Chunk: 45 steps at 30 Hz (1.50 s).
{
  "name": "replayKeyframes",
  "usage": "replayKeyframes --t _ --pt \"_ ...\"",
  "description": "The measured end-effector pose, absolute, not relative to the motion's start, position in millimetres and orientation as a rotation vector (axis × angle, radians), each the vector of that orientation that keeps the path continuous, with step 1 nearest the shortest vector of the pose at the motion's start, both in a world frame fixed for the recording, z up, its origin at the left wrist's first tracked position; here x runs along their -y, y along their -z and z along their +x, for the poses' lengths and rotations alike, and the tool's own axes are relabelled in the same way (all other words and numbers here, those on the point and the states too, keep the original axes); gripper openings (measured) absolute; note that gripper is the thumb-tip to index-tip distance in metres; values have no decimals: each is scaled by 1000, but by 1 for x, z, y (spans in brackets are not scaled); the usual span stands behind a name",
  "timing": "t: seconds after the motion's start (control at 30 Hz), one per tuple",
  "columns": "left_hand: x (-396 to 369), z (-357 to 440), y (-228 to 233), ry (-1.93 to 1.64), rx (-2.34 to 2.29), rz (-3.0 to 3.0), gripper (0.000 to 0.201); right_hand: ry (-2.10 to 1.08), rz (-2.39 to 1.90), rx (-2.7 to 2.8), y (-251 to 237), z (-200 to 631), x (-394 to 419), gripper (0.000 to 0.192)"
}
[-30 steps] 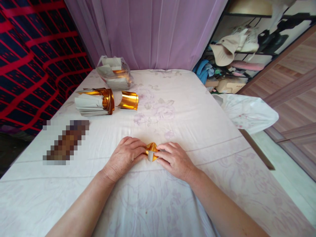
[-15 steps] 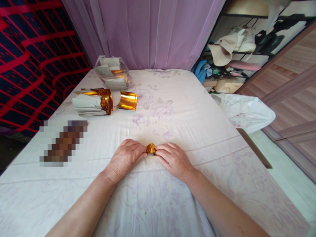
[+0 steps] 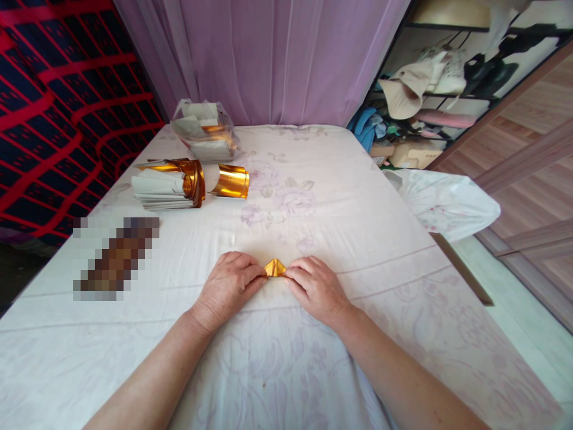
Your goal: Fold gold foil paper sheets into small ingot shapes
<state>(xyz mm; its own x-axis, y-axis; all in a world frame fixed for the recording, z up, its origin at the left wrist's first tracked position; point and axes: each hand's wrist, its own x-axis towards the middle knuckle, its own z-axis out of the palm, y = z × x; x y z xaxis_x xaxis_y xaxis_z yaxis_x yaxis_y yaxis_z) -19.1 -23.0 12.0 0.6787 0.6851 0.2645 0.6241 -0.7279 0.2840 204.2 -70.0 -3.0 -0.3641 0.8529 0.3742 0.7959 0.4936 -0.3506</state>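
Head view: gold paper [image 3: 274,268] seemingly pinched between hands [image 3: 230,283]

The folded foil piece [image 3: 274,268] lies on the bed [image 3: 358,227], near its front middle, between the left hand [image 3: 228,286] and the right hand [image 3: 317,288]. The fingers [image 3: 255,276] of both hands touch it from the two sides. Far behind it, on the left part of the bed, lies a stack of foil sheets [image 3: 166,184], and just to the right of the stack stands a foil roll [image 3: 231,181]. Behind these two, close to the curtain [image 3: 268,60], sits a plastic bag [image 3: 206,131]. A shelf [image 3: 447,77] stands to the right of the bed, behind it.
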Motion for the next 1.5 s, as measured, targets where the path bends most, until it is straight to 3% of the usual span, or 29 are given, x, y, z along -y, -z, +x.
replayKeyframes --t 0.53,1.5 --pt "26 -10 -10 -552 -1308 2498 17 -261 -1513 2106 2 197 65 17" --pt "29 3 -13 -529 -1491 2417 16 -59 -1720 2071 6 191 63 12"
